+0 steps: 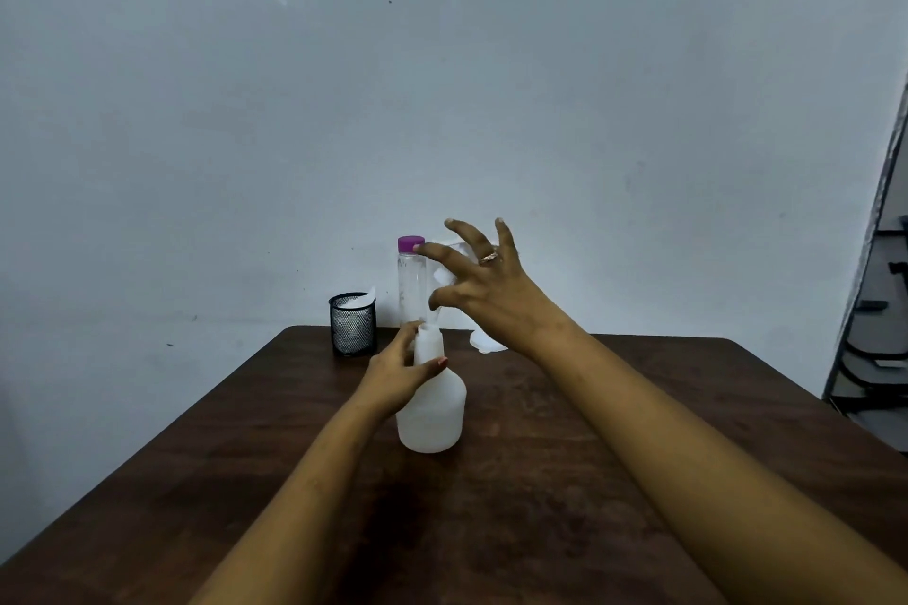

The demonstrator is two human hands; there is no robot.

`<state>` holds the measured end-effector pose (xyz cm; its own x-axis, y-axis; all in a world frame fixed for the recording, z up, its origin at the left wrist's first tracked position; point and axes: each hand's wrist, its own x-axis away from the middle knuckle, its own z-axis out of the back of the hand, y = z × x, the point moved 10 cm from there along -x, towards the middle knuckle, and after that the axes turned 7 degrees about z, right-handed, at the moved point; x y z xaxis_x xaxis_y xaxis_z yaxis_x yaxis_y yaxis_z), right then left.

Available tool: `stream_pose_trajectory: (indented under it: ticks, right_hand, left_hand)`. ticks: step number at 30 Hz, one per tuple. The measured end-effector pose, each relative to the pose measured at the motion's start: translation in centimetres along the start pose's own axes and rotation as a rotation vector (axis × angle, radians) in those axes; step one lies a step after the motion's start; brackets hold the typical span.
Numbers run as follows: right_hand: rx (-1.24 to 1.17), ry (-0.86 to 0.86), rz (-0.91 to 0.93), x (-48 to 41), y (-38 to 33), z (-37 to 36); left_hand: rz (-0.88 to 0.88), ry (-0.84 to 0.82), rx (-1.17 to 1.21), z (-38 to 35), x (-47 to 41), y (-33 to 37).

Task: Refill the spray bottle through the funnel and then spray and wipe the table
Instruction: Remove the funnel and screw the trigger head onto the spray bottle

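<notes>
Dark brown wood-grain table (540,531) is filling the lower view, and two bare forearms are being stretched over it from the near edge. At the table's middle a white translucent plastic spray bottle (432,413), squat in the body, narrow in the neck and with no spray head fitted, is being held upright. Its neck is being gripped by the left hand (398,373), thumb in front and fingers curled behind. Just above, a clear plastic funnel (444,278) is being seen with its narrow end at the bottle's open mouth. The ringed right hand (491,290) is being held beside the funnel with fingers splayed wide; whether its thumb touches the funnel cannot be told. Farther back, a black mesh cup (353,327), a tall clear bottle with a purple cap (411,280) and a white object (486,343) partly hidden by the right wrist are being backed by a grey-blue wall (442,64).
</notes>
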<state>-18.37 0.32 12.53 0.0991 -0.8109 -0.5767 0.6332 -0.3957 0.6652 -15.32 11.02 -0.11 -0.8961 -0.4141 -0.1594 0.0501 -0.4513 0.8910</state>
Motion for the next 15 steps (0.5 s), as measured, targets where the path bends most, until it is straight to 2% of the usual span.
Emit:
stream_pose_trajectory:
  ticks: [5,11,13,15]
  right_hand:
    - [-0.118,-0.071,0.116,0.1,-2.0,-1.6]
    - [-0.297,-0.105,0.096,0.6,-2.8,-3.4]
    - [-0.429,-0.108,0.06,0.3,-2.3,-3.3]
    - [-0.735,-0.098,-0.075,0.0,-1.1,-3.4]
  left_hand:
    - [0.003,-0.045,0.049,-0.9,0.1,-0.1]
    - [-0.041,-0.018,0.083,-1.6,0.3,0.4]
    - [-0.044,0.028,0.13,-1.6,0.2,0.2]
    - [-0.056,0.102,0.198,-1.6,0.5,-0.2]
